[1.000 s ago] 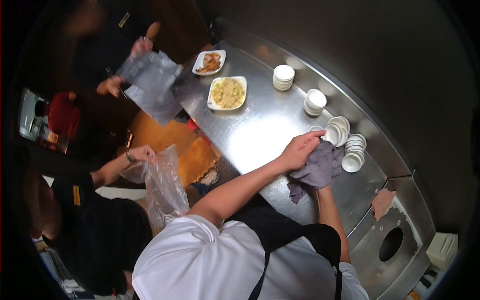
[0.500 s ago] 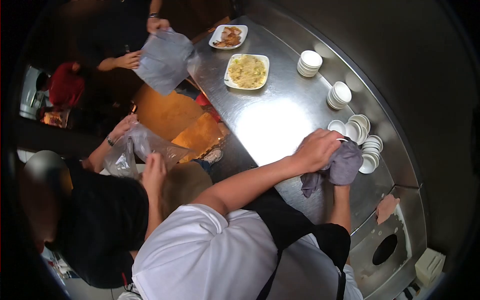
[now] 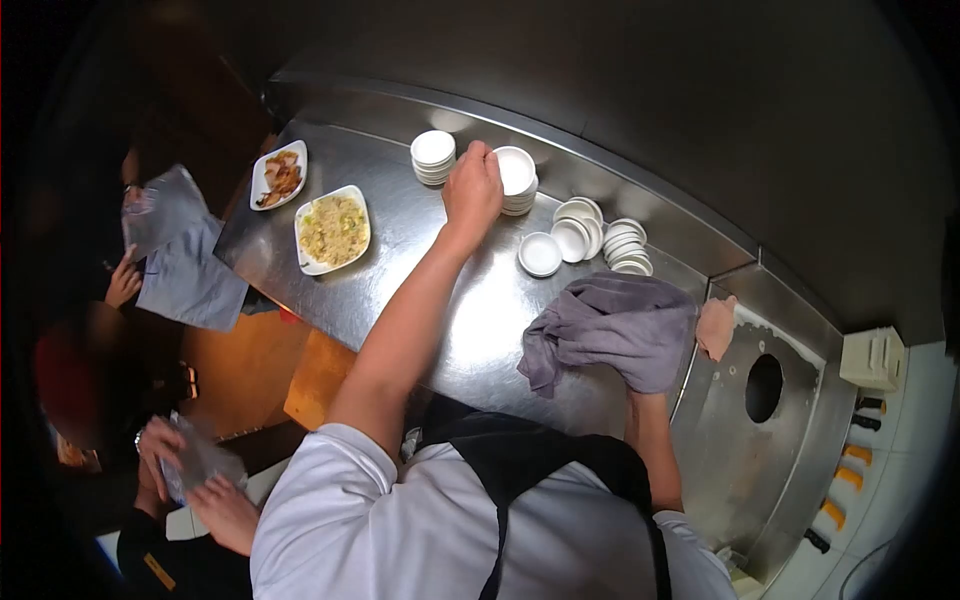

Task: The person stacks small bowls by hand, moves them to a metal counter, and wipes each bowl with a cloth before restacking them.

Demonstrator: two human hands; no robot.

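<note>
My left hand (image 3: 473, 195) reaches across the steel counter and pinches the edge of a small white dish (image 3: 514, 171) at the top of a stack of such dishes (image 3: 519, 204). My right hand is hidden beneath a purple-grey towel (image 3: 620, 325), which drapes over it above the counter; only the forearm (image 3: 655, 450) shows. Just beyond the towel lie a single dish (image 3: 540, 255), a few leaning dishes (image 3: 572, 240) and a tipped row of dishes (image 3: 628, 247). Left of my left hand stands another dish stack (image 3: 433, 157).
Fried rice on a white plate (image 3: 301, 240) and sliced meat on a smaller plate (image 3: 264, 190) stand at the counter's left. Two people handle plastic bags (image 3: 180, 255) (image 3: 195, 460) at left. A pink cloth (image 3: 715, 327), a round hole (image 3: 764, 388) and hanging knives (image 3: 848, 478) are at right.
My left hand has left the towel and moved to the dish stack with a dish. The towel now spreads over my right hand. The view has turned to the right.
</note>
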